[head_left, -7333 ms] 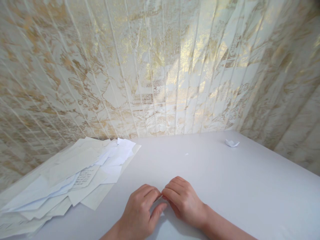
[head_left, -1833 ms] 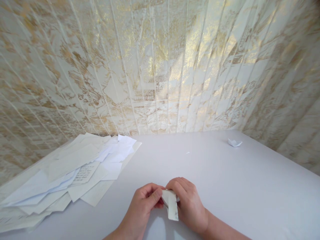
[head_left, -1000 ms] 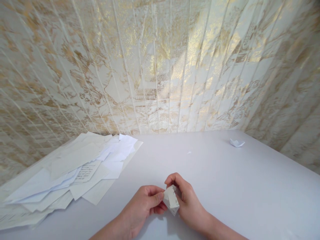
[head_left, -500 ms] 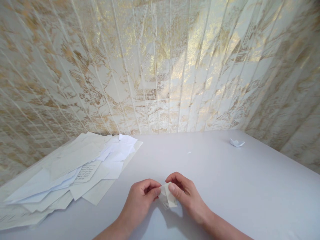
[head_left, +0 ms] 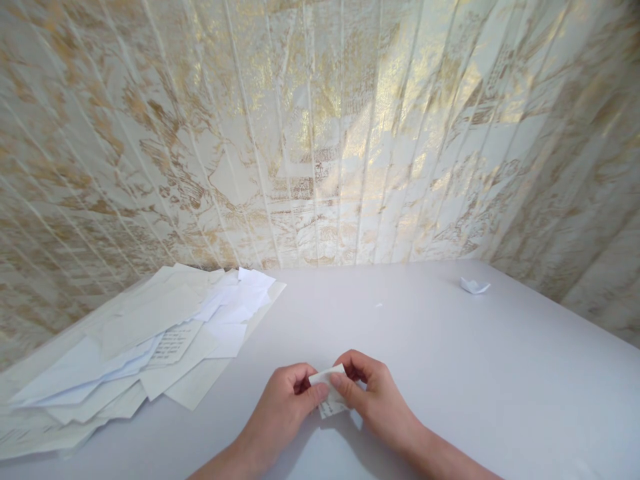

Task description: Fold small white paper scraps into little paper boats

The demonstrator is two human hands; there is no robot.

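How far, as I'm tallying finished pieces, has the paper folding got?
Done: one folded paper boat sits near the far right corner of the table. In hand: the left hand and right hand pinch a small folded paper piece between their fingers, not boat-shaped yet. Left: that piece's remaining folds, and a loose stack of flat sheets lies at the left.

Nothing legible so far: lines of print show on one sheet (head_left: 173,345) in the paper pile (head_left: 90,380), with fainter print on the folded paper (head_left: 331,402) — all too small and blurred to read.
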